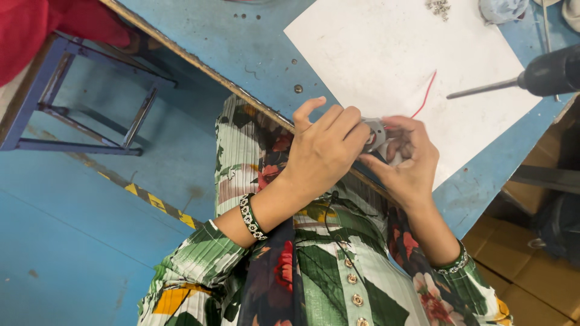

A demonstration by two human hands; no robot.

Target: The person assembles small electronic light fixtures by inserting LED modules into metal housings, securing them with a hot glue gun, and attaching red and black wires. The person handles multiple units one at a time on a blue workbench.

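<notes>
Near the frame's centre we pinch a small grey part (376, 134) between our left hand (323, 151) and right hand (409, 162), fingers curled closed around it; its thin red wire (426, 95) trails over the white sheet (386, 54). It looks mid-assembly, the powered screwdriver (531, 77) at upper right untouched.

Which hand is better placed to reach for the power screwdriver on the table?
Probably the right hand: it is nearer the power screwdriver. The left hand is further away, and both hold the small grey part with a red wire.
</notes>
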